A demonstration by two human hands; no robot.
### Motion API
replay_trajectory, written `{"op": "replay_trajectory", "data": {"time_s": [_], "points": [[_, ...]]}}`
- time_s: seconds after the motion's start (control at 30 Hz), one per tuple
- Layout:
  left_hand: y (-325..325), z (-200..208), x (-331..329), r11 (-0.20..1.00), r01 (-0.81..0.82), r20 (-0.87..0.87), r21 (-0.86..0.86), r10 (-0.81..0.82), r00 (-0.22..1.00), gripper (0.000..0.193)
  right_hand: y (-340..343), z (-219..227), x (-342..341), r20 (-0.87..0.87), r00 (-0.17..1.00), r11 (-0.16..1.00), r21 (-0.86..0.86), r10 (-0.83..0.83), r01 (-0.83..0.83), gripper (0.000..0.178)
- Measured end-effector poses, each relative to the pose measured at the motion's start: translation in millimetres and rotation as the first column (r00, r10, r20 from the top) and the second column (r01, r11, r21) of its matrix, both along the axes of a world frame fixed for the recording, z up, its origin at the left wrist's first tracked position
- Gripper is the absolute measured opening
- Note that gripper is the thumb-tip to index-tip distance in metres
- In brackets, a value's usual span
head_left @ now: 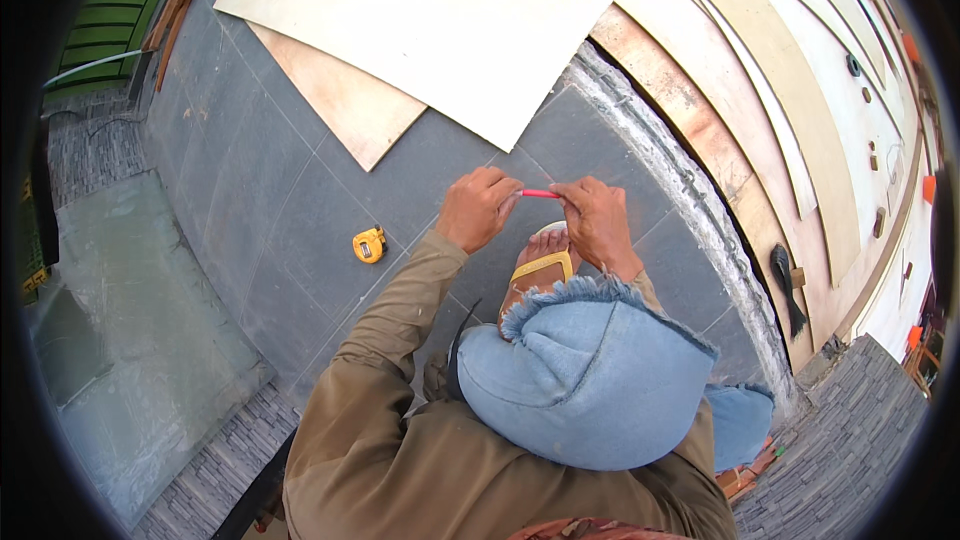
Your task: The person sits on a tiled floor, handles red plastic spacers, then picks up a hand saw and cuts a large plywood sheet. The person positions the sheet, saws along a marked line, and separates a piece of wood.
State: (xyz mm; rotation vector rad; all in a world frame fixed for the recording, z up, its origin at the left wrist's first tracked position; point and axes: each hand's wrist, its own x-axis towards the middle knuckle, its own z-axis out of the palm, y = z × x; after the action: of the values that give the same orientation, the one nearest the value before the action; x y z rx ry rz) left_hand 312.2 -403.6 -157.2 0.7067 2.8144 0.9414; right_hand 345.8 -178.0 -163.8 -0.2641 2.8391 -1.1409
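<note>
Both my hands hold a thin red pencil (539,194) level in front of me, above my raised knee in frayed blue denim (590,380). My left hand (478,208) pinches its left end, fingers curled. My right hand (596,220) grips its right end. Below the hands my foot in a yellow-strapped sandal (541,265) rests on the dark grey tiled floor (290,200). A yellow tape measure (369,245) lies on the tiles to the left of my left hand, apart from it.
Pale plywood sheets (430,20) lie on the floor ahead, one over a browner sheet (350,105). More boards (780,90) lean at the right past a rough concrete edge (690,200). A dark brush (786,285) lies there. A green shutter (110,10) stands far left.
</note>
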Motion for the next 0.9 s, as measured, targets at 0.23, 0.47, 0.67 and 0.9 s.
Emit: {"op": "replay_trajectory", "data": {"time_s": [0.23,0.47,0.67,0.9], "points": [[-4.4,3.6,4.6,0.979,0.199,0.253,0.041,-0.203,0.946,0.009,6.3,-16.6,8.9,0.193,0.963,0.982,-0.048,0.186,-0.180,0.024],[-33.2,-14.0,30.0,0.974,0.225,0.283,-0.029,-0.207,0.937,0.010,-23.0,-28.3,33.8,0.257,0.931,0.959,-0.179,0.259,-0.218,0.032],[-99.9,-25.6,31.1,0.960,0.065,0.356,-0.271,0.037,0.934,0.009,-34.7,-25.0,33.3,0.268,0.949,0.962,-0.256,0.165,-0.095,0.045],[-244.1,-21.8,31.0,0.707,-0.050,0.327,-0.705,0.387,0.862,0.032,35.3,-35.6,18.4,0.431,0.885,0.963,-0.109,-0.178,0.247,0.044]]}}
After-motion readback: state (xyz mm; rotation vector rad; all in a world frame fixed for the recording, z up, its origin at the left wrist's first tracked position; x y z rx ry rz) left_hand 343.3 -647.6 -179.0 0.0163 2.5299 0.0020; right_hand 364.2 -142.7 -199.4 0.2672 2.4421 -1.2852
